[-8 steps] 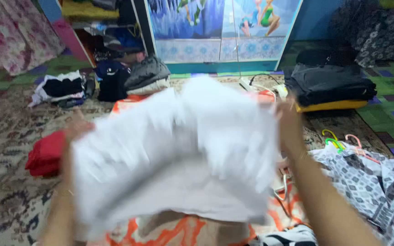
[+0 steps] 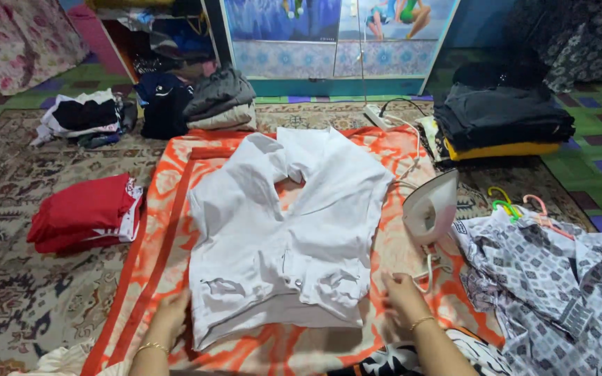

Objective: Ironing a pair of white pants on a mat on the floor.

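Left hand [image 2: 171, 311] at the near-left hem corner of the white shirt [image 2: 283, 237], fingers flat on the cloth edge, not pinching as far as I can tell. Right hand [image 2: 403, 297] at the near-right hem, fingers loosely curled against the fabric; can't tell whether it grips a fold or just touches. Gold bangle on each wrist.

Shirt lies spread on the orange-and-white patterned cloth [image 2: 168, 209], collar at the far end, hem toward the person, sleeves folded in and wrinkled.

Right of the shirt: white iron [image 2: 430, 207] standing on its heel at the cloth's edge, cord running up to a power strip [image 2: 376, 115]. Grey patterned garment [image 2: 552, 278] crumpled near right, coloured plastic hangers [image 2: 513, 205] just beyond it.

Left: folded red clothes [image 2: 81, 212] on the carpet [image 2: 29, 278], apart from the cloth.

Far: dark folded stack on a yellow item [image 2: 503, 125] at right, grey and dark piles [image 2: 196, 104] centre-left, black-and-white heap [image 2: 81, 118] far left, blue wardrobe [image 2: 336, 42] at the back.
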